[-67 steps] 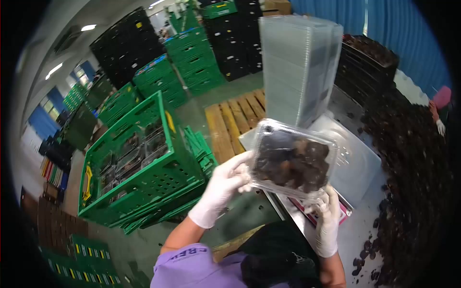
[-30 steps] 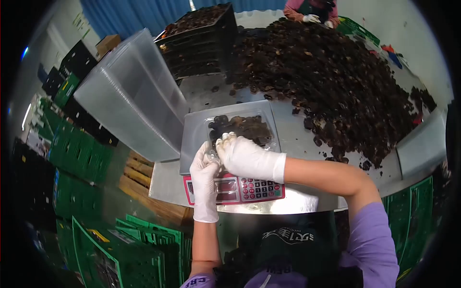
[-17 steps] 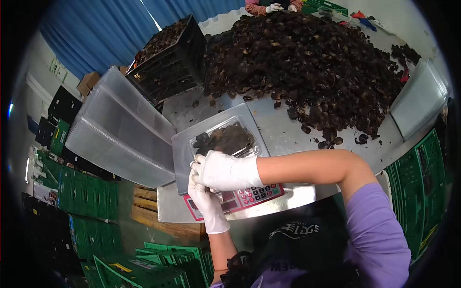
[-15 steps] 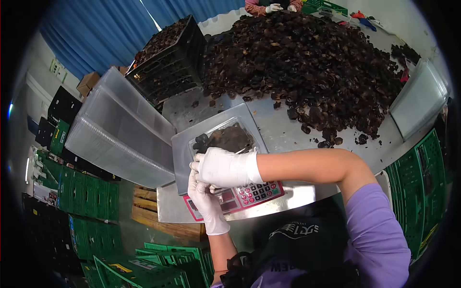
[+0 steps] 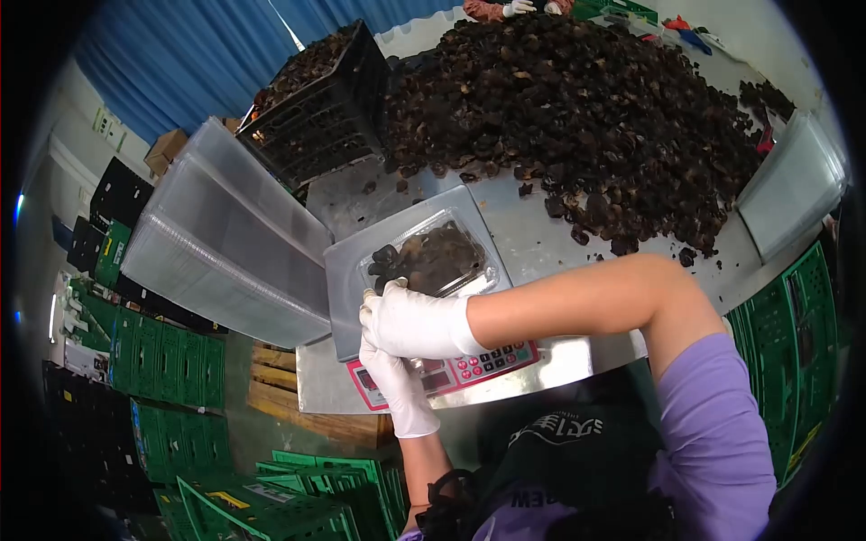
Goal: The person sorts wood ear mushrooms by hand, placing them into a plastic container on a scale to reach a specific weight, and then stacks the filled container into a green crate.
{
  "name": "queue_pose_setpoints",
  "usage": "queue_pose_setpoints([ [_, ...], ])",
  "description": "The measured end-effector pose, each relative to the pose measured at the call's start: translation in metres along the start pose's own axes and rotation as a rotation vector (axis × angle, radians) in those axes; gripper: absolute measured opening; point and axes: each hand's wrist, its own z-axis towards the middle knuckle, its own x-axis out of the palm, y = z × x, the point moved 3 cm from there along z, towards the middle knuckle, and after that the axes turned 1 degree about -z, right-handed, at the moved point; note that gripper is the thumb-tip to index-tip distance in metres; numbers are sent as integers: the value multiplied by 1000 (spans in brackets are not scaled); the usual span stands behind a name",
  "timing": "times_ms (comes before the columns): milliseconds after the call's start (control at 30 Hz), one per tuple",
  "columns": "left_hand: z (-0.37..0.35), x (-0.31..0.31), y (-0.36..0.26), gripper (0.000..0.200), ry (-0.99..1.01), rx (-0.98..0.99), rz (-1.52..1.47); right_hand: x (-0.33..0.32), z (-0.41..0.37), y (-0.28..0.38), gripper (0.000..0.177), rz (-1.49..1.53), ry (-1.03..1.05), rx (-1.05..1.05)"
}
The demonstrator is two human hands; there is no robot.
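Observation:
A clear plastic tray [image 5: 492, 275] sits on the grey plate of a digital scale [image 5: 347, 270], with dark brown wood ear mushrooms [image 5: 433, 257] inside. My right hand [image 5: 419, 320], in a white glove, is closed at the tray's near left corner, its wrist across the near side. My left hand [image 5: 397, 383], also white-gloved, comes up from below, over the red-edged keypad [image 5: 487, 362]. Its fingers meet the right hand's and are largely hidden behind them. What the joined fingers pinch, if anything, cannot be made out.
Tall stacks of clear plastic trays [image 5: 225, 243] stand to the left, another stack [image 5: 794, 194] to the right. A large mushroom heap [image 5: 577, 117] covers the back of the metal table, beside a filled black crate [image 5: 316, 126]. Across it are a person's gloved hands [image 5: 519, 8]. Green crates [image 5: 167, 365] surround the table.
My right hand has closed in over the left hand's fingers, hiding more of them. The view has shifted slightly; more of the tray shows above my right hand.

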Motion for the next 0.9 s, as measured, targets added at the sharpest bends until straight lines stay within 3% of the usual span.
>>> queue_pose_setpoints([
  [133, 1, -7, 3, 18, 18, 34, 39, 7, 6, 0, 19, 56, 13, -96],
  [167, 1, -7, 4, 17, 5, 5, 41, 5, 1, -2, 19, 59, -111, -136],
  [400, 2, -9, 3, 19, -31, -30, 28, 8, 7, -20, 9, 299, -228, -159],
  [433, 7, -11, 7, 36, -77, -55, 81, -1, 12, -33, 10, 303, -223, -103],
  [567, 0, -1, -2, 55, -80, -51, 160, -13, 35, -80, 11, 246, -235, 104],
  [633, 0, 0, -6, 55, -84, -76, 200, -8, 43, -105, 12, 233, -251, 206],
  [733, -1, -11, -13, 54, 4, -126, 277, -13, 28, -133, 23, 307, -642, 322],
  [767, -2, -15, -18, 55, -7, -97, 430, -11, 23, -139, 29, 340, -635, 405],
  [800, -1, -21, -22, 56, -18, -68, 583, -8, 15, -142, 18, 337, -650, 465],
  [867, 4, -22, -38, 55, -89, 77, 700, 7, -1, -145, 13, 396, -454, 546],
  [900, 9, -13, -50, 51, -65, 241, 851, 18, -9, -144, 10, 460, -368, 574],
])
